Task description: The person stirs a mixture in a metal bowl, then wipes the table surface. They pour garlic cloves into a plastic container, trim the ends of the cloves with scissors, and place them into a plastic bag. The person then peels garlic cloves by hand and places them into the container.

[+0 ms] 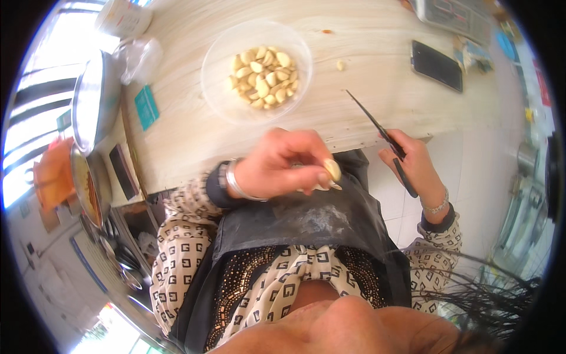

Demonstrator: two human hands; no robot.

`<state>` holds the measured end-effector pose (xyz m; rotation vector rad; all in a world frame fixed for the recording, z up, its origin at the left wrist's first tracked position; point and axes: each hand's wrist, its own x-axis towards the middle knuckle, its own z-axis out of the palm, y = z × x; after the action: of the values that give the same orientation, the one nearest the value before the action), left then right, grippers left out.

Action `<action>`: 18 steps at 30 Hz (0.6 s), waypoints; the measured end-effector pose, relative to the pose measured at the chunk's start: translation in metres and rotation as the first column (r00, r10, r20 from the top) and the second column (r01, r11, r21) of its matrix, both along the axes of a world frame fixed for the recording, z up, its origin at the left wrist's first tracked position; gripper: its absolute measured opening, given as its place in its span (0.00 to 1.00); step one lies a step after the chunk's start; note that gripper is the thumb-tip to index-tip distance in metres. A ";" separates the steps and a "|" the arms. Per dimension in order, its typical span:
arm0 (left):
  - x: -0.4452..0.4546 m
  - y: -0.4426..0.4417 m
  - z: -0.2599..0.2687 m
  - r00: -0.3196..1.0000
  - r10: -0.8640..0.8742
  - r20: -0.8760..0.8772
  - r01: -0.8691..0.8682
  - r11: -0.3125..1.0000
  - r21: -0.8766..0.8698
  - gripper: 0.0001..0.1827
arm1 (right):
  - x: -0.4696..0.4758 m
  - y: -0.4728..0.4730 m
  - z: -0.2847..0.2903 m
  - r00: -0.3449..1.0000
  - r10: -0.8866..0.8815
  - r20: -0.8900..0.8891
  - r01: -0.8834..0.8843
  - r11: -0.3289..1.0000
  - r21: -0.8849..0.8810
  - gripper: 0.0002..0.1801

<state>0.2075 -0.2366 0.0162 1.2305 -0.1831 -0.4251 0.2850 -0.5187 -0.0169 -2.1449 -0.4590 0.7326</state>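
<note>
My left hand (287,166) pinches a pale peeled garlic clove (332,170) between thumb and fingertips, above the dark apron (309,217) on my lap. In my right hand (411,161) is a slim, pointed, black-handled blade (373,120). Its tip points up and left over the table edge; whether it is a knife or scissors I cannot tell. Beyond my left hand stands a translucent plastic bowl (212,104) on the table. Many peeled garlic cloves (263,79) lie in it. Something pale shows beneath the fingers of my left hand, partly hidden.
The wooden table (177,57) bears a loose clove (340,65), a smartphone (436,66), a scale (455,17) and a teal packet (146,107). At left are a clear plastic bag (139,59), a white tub (124,17) and a large metal basin (99,101).
</note>
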 end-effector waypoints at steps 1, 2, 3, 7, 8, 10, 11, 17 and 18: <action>-0.002 0.014 0.005 0.994 0.071 0.080 -0.075 0.996 0.051 0.06 | 0.001 0.002 -0.003 1.000 -0.001 0.005 0.001 1.000 0.006 0.15; 0.001 0.031 0.006 0.950 0.139 0.279 -0.204 0.954 0.220 0.06 | 0.002 0.004 -0.006 1.000 -0.007 0.010 0.007 1.000 0.012 0.16; 0.005 0.043 0.010 0.954 0.227 0.197 -0.292 0.853 0.433 0.06 | 0.000 0.003 -0.013 0.999 -0.029 0.017 0.029 0.999 0.017 0.16; 0.033 0.087 0.006 0.888 0.069 0.454 -0.452 0.301 0.840 0.05 | 0.005 0.002 -0.018 0.997 -0.021 0.075 0.021 1.000 0.003 0.17; 0.036 0.093 0.003 0.855 -0.051 0.516 -0.500 0.181 0.847 0.06 | 0.006 0.003 -0.017 0.997 -0.034 0.071 0.034 0.999 0.004 0.16; 0.043 0.098 -0.007 0.827 -0.316 0.465 -0.486 0.014 0.874 0.06 | 0.006 0.004 -0.017 0.995 -0.047 0.086 0.047 0.999 -0.001 0.16; 0.048 0.101 -0.013 0.797 -0.430 0.425 -0.460 0.024 0.887 0.06 | 0.006 0.004 -0.017 0.994 -0.045 0.104 0.046 0.999 -0.004 0.17; 0.081 0.082 -0.017 0.757 -0.652 0.032 -0.136 -0.109 0.985 0.09 | 0.005 0.003 -0.020 0.989 -0.071 0.126 0.078 0.996 -0.052 0.17; 0.083 0.081 -0.022 0.739 -0.672 0.049 -0.161 -0.104 0.982 0.09 | 0.005 0.003 -0.021 0.988 -0.076 0.132 0.083 0.995 -0.054 0.18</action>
<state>0.2903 -0.1553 -0.0057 2.9723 -0.8266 -0.5662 0.2897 -0.5155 -0.0383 -2.2624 -0.4218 0.5706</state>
